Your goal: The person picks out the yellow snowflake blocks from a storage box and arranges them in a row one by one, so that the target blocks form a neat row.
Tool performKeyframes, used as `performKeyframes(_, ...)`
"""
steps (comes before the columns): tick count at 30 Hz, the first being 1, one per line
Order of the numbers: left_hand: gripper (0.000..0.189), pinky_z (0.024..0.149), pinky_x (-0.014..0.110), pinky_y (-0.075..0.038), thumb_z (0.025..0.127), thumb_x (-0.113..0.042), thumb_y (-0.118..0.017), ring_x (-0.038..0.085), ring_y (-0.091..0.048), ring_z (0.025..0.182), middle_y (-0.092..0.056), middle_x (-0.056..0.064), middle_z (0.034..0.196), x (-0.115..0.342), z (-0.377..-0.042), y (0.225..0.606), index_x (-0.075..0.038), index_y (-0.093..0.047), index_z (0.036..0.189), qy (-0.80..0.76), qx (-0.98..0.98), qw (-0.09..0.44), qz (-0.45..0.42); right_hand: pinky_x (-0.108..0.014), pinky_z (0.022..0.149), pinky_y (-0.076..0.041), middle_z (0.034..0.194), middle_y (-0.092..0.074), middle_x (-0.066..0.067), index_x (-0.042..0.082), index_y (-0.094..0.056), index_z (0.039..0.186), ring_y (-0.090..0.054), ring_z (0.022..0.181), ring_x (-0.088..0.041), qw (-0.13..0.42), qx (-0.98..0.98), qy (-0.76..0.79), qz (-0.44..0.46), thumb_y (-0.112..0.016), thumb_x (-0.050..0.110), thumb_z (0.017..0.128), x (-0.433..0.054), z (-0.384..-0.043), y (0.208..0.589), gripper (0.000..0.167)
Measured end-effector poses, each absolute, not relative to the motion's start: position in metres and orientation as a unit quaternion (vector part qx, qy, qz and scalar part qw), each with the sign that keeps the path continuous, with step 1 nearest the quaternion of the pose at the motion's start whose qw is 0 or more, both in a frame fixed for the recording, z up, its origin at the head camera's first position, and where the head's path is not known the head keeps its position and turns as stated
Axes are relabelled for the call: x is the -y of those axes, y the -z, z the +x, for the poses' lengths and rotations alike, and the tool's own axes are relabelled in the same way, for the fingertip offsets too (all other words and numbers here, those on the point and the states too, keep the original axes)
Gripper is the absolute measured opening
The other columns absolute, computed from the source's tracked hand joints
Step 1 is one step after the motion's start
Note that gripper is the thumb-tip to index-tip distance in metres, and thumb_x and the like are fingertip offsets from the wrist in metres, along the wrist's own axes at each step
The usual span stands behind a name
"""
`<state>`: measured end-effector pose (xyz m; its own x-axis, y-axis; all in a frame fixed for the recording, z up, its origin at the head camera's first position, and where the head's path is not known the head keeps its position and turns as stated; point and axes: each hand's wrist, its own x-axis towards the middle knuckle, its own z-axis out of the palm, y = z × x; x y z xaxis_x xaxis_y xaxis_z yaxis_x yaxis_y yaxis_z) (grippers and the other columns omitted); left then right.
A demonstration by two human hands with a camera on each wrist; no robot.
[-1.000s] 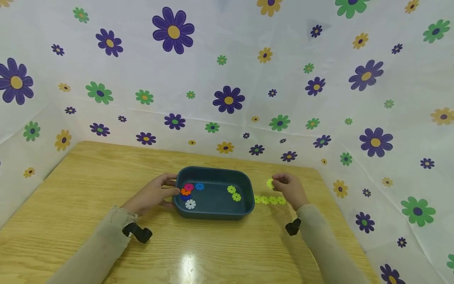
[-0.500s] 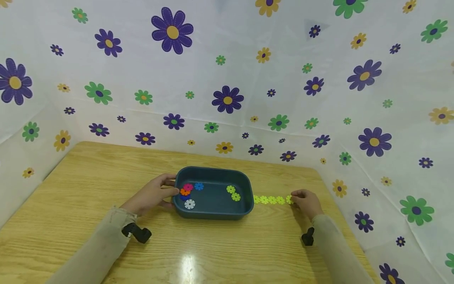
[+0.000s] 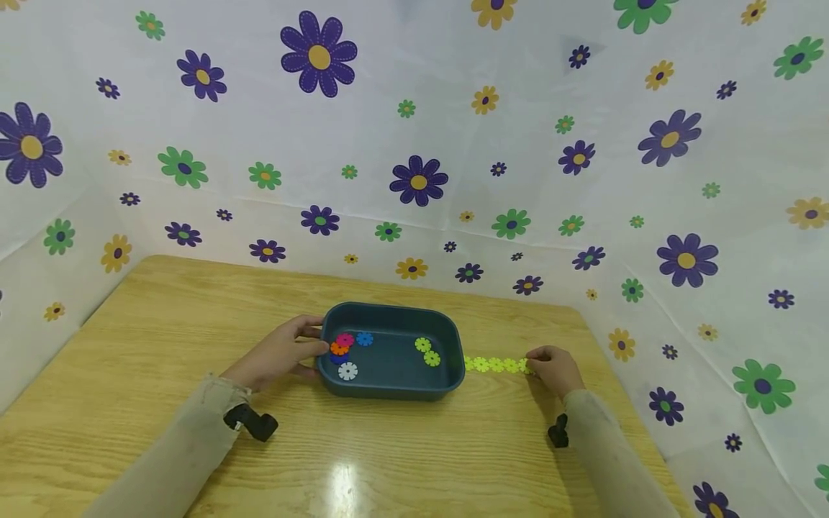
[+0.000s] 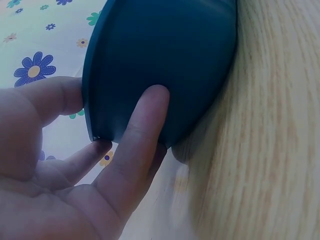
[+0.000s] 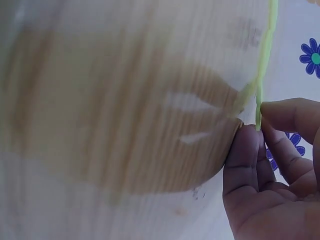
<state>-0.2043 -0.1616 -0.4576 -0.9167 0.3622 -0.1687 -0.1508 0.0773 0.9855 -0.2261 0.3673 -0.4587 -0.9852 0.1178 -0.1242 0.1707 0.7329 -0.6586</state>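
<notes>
My left hand [image 3: 278, 352] holds the left end of a dark teal plastic bin [image 3: 401, 392]. The left wrist view shows my fingers [image 4: 145, 125] against the bin's end wall and at its rim. To the right of the bin, a row of yellow-green snowflake discs [image 3: 495, 365] lies on the table. My right hand [image 3: 557, 370] pinches the yellow-green snowflake disc [image 3: 524, 365] at the row's right end. In the right wrist view that disc [image 5: 258, 107] stands edge-on between thumb and fingers, partly hidden, and meets the others.
Inside the bin are two yellow-green discs [image 3: 432, 358] at the right, a white disc [image 3: 347, 371], a light blue disc [image 3: 365, 338], and pink, orange and dark blue discs in a cluster [image 3: 340, 348] at the left. A flower-printed sheet [image 3: 363, 237] borders the wooden table [image 3: 388, 460].
My right hand first moved right and down with a disc to the row's right end, then slightly left, bringing the disc against the row. My left hand stays on the bin.
</notes>
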Motion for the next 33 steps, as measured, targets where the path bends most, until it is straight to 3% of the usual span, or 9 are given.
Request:
performKeyframes(18,0.064,0.083,0.047,-0.064,0.103,-0.009,-0.063,0.033,-0.068,0.105,-0.041,0.030,0.146,0.163,-0.204,0.456,0.000,-0.032,0.157,-0.669,-0.714,0.188,0.079,-0.033,0.071,-0.053,0.114,-0.068,-0.019,-0.002,-0.067,0.118,-0.062,0.092,-0.025,0.039,-0.937,0.343,0.063,-0.058,0.016,0.104,-0.365,-0.221,0.457,0.025)
performKeyframes(26,0.063,0.083,0.047,-0.064,0.102,-0.009,-0.064,0.032,-0.068,0.105,-0.041,0.029,0.145,0.161,-0.203,0.454,-0.001,-0.033,0.157,-0.666,-0.717,0.191,0.075,-0.034,0.072,-0.055,0.119,-0.065,-0.023,-0.004,-0.062,0.126,-0.063,0.095,-0.027,0.030,-0.937,0.343,0.064,-0.056,0.021,0.105,-0.362,-0.216,0.448,0.034)
performKeyframes(33,0.063,0.083,0.048,-0.064,0.103,-0.009,-0.063,0.033,-0.068,0.105,-0.041,0.030,0.146,0.162,-0.203,0.455,-0.001,-0.033,0.157,-0.667,-0.716,0.188,0.078,-0.043,0.086,-0.060,0.123,-0.064,-0.020,0.000,-0.060,0.133,-0.066,0.107,-0.036,0.003,-0.922,0.385,0.027,-0.055,0.022,0.106,-0.315,-0.213,0.418,0.036)
